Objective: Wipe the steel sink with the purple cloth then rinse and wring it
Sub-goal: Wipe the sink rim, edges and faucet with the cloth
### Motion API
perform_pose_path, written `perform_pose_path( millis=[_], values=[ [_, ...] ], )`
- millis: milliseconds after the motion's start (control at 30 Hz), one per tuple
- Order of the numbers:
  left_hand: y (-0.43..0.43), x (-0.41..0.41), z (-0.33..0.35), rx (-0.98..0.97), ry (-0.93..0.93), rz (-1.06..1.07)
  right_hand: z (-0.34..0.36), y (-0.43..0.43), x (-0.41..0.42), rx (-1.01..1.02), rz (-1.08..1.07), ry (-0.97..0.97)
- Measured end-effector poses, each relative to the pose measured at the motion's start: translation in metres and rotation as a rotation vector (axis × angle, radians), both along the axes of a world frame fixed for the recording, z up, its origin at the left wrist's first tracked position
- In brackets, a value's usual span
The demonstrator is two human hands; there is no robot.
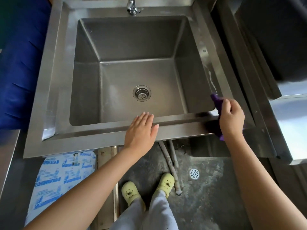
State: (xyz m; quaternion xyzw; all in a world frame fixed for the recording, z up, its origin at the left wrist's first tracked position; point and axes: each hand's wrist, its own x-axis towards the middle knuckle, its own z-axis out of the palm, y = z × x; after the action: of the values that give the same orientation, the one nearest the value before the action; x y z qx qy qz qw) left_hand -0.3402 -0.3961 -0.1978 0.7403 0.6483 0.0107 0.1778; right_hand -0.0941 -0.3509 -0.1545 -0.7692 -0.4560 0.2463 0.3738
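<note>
The purple cloth [216, 103], judged soft, light and limp, is gripped bunched in the curled right hand [231, 117] at the steel sink [54, 83] rim, right of frame centre, beside a whitish streak [212, 81]. The left hand [141, 130] is laid flat, fingers together, on the front rim. The tap [132, 6] at upper centre stands unobstructed for rinsing; the basin is seen bare around the drain strainer [142, 93].

You see soft, even daylight with bright glare on the steel surface [292, 117] at right. The sink [116, 135] rim bows from wide-angle distortion. Corners fall dim; the faucet [132, 6] looks slightly blurred.
</note>
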Motion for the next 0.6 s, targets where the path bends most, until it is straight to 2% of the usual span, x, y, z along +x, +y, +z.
perform_pose_path(
  millis=[67,133,233,367,433,533,600],
  values=[
    [0.002,0.010,-0.003,0.013,0.029,-0.017,0.022,0.003,-0.006,0.040,-0.105,0.347],
    [0.002,0.012,-0.003,0.033,0.081,-0.004,0.036,0.007,-0.012,-0.008,-0.113,0.495],
    [0.001,0.012,-0.003,0.041,0.098,-0.002,0.040,0.011,-0.024,0.043,-0.074,0.615],
    [0.001,0.013,-0.003,0.057,0.091,0.011,0.037,0.016,-0.032,0.170,0.013,0.675],
    [0.001,0.013,-0.003,0.066,0.088,0.014,0.030,0.017,-0.034,0.144,0.093,0.533],
    [0.000,0.013,-0.003,0.060,0.074,0.008,0.015,0.002,-0.023,-0.047,0.280,-0.032],
    [0.001,0.013,-0.003,0.055,0.074,-0.001,0.011,-0.013,-0.008,-0.159,0.348,-0.290]
  ],
)
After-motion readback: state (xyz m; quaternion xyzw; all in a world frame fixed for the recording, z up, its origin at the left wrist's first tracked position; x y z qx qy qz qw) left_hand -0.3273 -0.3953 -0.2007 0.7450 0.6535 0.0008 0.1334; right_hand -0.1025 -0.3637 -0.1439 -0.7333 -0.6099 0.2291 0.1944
